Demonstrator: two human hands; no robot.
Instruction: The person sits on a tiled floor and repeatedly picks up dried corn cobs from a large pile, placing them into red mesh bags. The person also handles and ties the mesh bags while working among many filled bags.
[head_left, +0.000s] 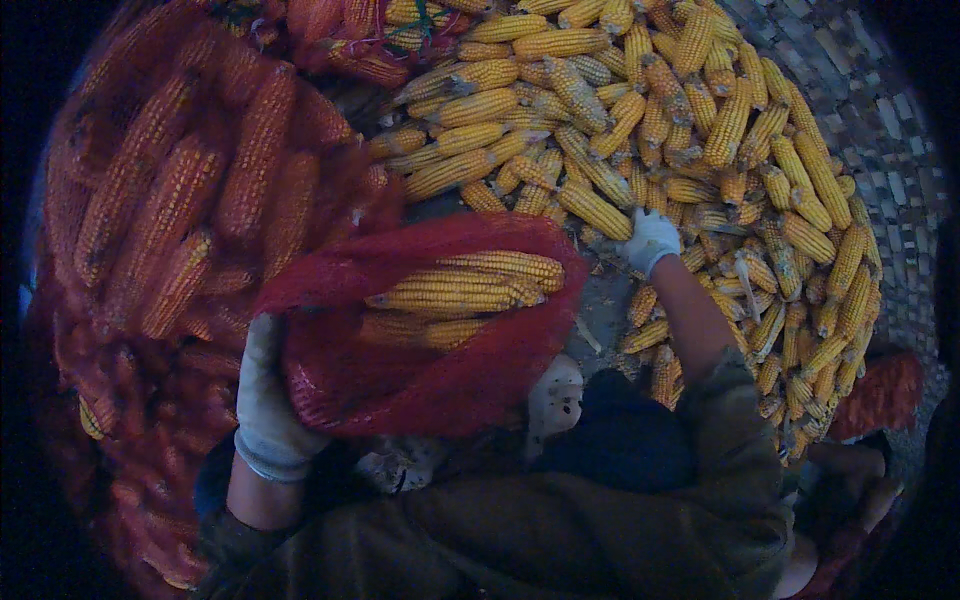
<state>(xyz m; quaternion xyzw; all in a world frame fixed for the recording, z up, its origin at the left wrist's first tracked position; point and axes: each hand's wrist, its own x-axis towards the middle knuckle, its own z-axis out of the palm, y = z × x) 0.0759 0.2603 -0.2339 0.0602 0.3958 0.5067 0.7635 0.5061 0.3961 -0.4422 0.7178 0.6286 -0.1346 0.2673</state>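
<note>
A red mesh sack (420, 397) lies with its mouth spread in front of me, several yellow ears of corn (465, 291) showing inside. My left hand (274, 405), in a white glove, holds the sack's left side; its fingertips are hidden by the mesh. At the edge of a large heap of husked corn (720, 127), my gloved right hand (652, 240) touches the end of an ear of corn (592, 210). Its fingers are partly hidden, so whether they grip that ear is unclear.
Filled red mesh sacks (180, 180) crowd the left side. Another tied sack (382, 37) stands at the top. Paving (892, 150) borders the heap on the right. At lower right are another person's arm (851, 457) and a red sack (881, 394).
</note>
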